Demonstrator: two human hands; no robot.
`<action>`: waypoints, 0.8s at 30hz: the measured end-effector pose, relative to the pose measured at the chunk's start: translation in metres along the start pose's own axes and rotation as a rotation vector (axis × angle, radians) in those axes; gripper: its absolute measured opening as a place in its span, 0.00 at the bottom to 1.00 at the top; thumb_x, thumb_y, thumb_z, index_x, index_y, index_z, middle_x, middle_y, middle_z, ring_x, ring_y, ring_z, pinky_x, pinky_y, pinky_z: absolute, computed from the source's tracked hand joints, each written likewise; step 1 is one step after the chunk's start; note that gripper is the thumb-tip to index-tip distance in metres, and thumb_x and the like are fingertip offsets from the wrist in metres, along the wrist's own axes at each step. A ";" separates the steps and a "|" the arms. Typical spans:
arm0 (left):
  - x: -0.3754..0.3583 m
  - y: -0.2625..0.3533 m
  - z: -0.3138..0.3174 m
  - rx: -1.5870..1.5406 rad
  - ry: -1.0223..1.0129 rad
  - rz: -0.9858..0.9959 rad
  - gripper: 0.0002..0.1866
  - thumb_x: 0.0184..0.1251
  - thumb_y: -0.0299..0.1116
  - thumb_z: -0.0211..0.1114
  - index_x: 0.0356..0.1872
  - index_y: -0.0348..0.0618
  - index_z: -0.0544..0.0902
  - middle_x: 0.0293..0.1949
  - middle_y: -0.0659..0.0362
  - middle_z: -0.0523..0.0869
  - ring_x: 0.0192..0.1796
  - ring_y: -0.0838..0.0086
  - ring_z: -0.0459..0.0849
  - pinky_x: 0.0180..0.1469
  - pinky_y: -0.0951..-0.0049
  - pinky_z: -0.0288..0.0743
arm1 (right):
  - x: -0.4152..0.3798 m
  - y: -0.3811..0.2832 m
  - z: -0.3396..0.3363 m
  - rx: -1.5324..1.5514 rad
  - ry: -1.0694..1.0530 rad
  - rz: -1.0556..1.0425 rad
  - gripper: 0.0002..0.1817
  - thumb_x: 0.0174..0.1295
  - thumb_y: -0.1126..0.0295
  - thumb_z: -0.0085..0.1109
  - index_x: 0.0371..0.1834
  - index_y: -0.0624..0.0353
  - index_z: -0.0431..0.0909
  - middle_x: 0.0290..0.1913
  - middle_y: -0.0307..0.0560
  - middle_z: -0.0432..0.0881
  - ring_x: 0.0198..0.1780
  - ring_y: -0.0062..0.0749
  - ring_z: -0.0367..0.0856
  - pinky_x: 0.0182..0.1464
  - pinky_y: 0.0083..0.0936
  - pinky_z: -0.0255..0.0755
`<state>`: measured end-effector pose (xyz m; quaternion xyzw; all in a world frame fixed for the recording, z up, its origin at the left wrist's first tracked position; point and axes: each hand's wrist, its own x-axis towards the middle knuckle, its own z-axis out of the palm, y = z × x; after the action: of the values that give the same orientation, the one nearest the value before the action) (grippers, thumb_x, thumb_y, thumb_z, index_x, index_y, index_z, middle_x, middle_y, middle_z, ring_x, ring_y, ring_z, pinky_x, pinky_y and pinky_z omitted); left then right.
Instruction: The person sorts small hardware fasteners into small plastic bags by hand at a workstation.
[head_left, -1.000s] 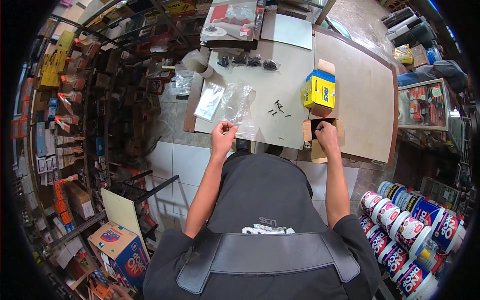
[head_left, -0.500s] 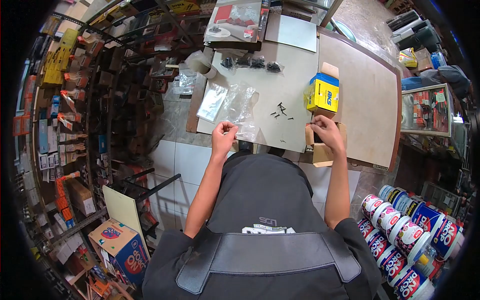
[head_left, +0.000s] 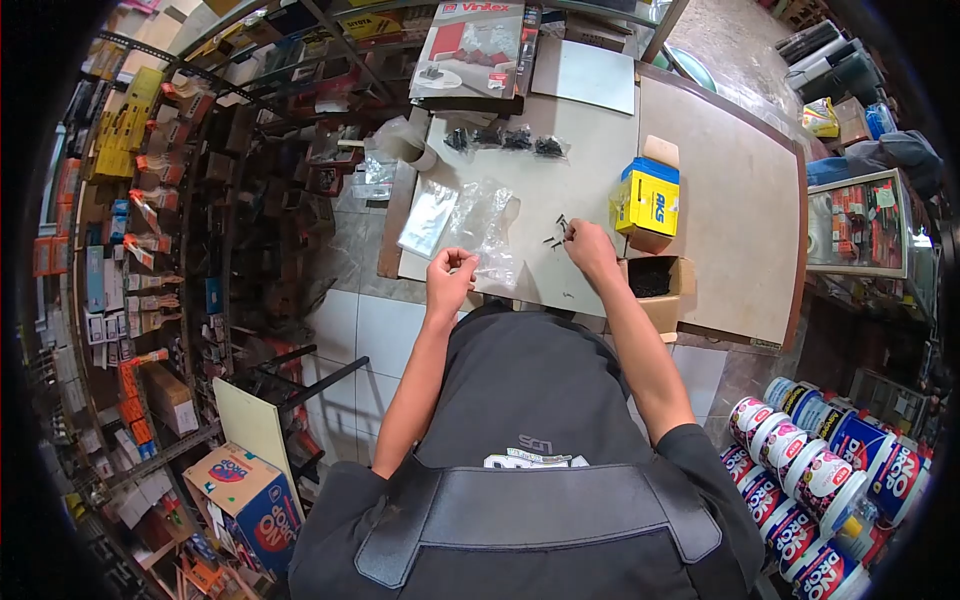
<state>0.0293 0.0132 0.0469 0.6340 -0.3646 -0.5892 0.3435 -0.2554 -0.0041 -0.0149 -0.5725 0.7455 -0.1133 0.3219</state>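
Observation:
My right hand (head_left: 588, 246) is over the loose dark screws (head_left: 559, 232) on the pale tabletop, its fingers pinched together at the pile; what they hold is too small to tell. My left hand (head_left: 452, 275) is closed at the near edge of a clear plastic bag (head_left: 484, 225), thumb against fingers, and what it grips cannot be made out. An open brown box (head_left: 684, 276) full of dark screws stands right of my right wrist, below a yellow and blue box (head_left: 651, 202). Several small bags of dark screws (head_left: 516, 139) lie in a row farther back.
Flat clear packets (head_left: 428, 217) lie at the left, near a roll (head_left: 424, 157) at the table edge. A large printed box (head_left: 467, 52) and a white panel (head_left: 584, 75) are at the back. Shelves flank the left; paint buckets (head_left: 825, 480) are stacked at lower right.
My right hand has moved left from the open brown box to the loose screws, uncovering the box's dark contents. My left hand has barely moved.

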 end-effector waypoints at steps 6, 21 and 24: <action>0.005 -0.005 0.005 -0.014 0.001 -0.009 0.09 0.66 0.30 0.71 0.43 0.41 0.81 0.36 0.63 0.82 0.33 0.81 0.81 0.33 0.79 0.76 | -0.019 -0.006 -0.028 0.162 0.117 -0.144 0.15 0.57 0.70 0.70 0.47 0.62 0.81 0.41 0.59 0.86 0.45 0.54 0.86 0.50 0.43 0.79; 0.008 -0.003 0.038 0.007 -0.012 0.003 0.08 0.66 0.30 0.71 0.42 0.41 0.81 0.34 0.63 0.82 0.31 0.81 0.81 0.31 0.78 0.75 | -0.113 0.083 -0.046 -0.037 0.406 0.024 0.21 0.58 0.70 0.69 0.55 0.62 0.78 0.49 0.60 0.79 0.51 0.59 0.78 0.55 0.50 0.74; 0.004 -0.004 0.044 0.006 -0.026 0.000 0.09 0.67 0.30 0.71 0.43 0.41 0.81 0.34 0.63 0.82 0.32 0.81 0.81 0.32 0.79 0.75 | -0.109 0.085 -0.045 -0.009 0.384 0.027 0.21 0.57 0.71 0.69 0.54 0.62 0.77 0.49 0.61 0.79 0.52 0.61 0.78 0.56 0.50 0.74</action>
<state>-0.0144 0.0115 0.0379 0.6272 -0.3711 -0.5963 0.3367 -0.3346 0.1149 0.0121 -0.5318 0.8013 -0.2129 0.1727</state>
